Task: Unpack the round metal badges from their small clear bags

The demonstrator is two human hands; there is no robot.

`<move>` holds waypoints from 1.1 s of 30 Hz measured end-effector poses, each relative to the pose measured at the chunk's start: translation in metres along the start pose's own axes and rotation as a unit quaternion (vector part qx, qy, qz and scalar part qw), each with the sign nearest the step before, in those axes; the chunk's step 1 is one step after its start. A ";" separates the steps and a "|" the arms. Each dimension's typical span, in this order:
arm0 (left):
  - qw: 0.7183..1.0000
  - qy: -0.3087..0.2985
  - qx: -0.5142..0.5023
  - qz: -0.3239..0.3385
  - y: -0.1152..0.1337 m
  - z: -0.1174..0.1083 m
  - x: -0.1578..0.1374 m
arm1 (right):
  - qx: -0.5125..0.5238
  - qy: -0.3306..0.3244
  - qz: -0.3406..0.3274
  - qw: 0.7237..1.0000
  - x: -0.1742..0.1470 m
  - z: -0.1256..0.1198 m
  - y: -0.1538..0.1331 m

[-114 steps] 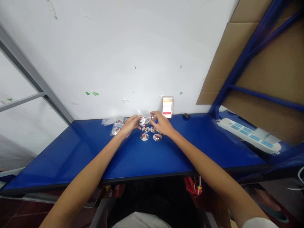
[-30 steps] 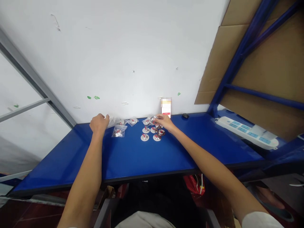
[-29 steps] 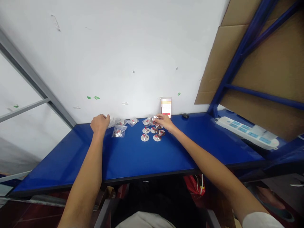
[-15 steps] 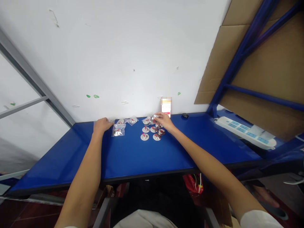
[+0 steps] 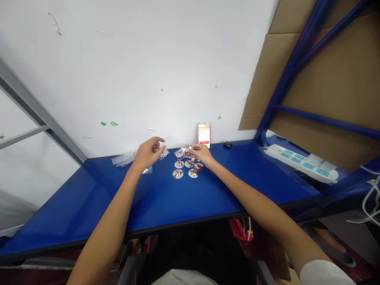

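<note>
My right hand (image 5: 202, 153) pinches a shiny round finger cymbal (image 5: 187, 149) with a red cord, held at the back of the blue table. Partly behind it lies another cymbal in a clear bag (image 5: 179, 153). Several more silvery cymbals with red cords lie in rows just in front, among them one at the near left (image 5: 178, 173) and one at the near right (image 5: 193, 173). My left hand (image 5: 149, 152) hovers over bagged cymbals, its fingers curved and apart with nothing visible between them. It partly covers a bagged cymbal (image 5: 147, 170) and another bagged one (image 5: 163, 153).
Clear plastic bags (image 5: 124, 159) lie left of my left hand. A phone (image 5: 204, 135) leans on the white wall, with a small black object (image 5: 227, 145) beside it. A white power strip (image 5: 299, 161) sits at the right of the blue table (image 5: 184, 202).
My left hand has moved right, away from the clear bags at the left, and its fingers have opened. My right hand keeps hold of the cymbal. The view has shifted slightly.
</note>
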State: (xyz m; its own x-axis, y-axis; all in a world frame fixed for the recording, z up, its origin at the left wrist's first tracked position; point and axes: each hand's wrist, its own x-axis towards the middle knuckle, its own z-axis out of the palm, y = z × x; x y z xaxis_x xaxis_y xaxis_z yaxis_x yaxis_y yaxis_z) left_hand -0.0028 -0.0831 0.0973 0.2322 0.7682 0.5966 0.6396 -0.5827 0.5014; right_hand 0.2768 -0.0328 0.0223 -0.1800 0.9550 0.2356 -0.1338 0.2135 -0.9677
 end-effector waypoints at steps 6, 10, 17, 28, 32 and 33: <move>0.991 -0.074 -0.109 0.030 0.039 0.063 -0.013 | 0.022 -0.009 -0.013 1.000 -0.009 0.013 -0.007; 0.986 -0.033 -0.159 -0.021 0.036 0.070 -0.016 | 0.030 -0.009 -0.014 0.999 -0.014 0.016 -0.014; 0.988 -0.008 -0.153 -0.004 0.035 0.071 -0.015 | 0.068 -0.112 0.076 0.988 -0.017 0.009 -0.024; 0.971 0.043 -0.201 -0.124 0.015 0.081 -0.013 | 0.078 -0.081 0.082 0.990 -0.004 -0.006 -0.014; 0.950 0.006 -0.275 -0.145 0.007 0.088 -0.012 | 0.086 -0.076 0.082 0.990 -0.002 -0.006 -0.015; 0.945 -0.003 -0.292 -0.144 0.005 0.090 -0.013 | 0.087 -0.073 0.081 0.990 -0.002 -0.006 -0.016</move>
State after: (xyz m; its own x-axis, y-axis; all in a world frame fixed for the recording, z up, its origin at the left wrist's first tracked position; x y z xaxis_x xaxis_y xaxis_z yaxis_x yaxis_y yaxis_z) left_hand 0.0635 -0.0721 0.0364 0.1164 0.9176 0.3800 0.1629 -0.3951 0.9041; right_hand 0.2851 -0.0372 0.0364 -0.3504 0.9312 0.1003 -0.2555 0.0080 -0.9668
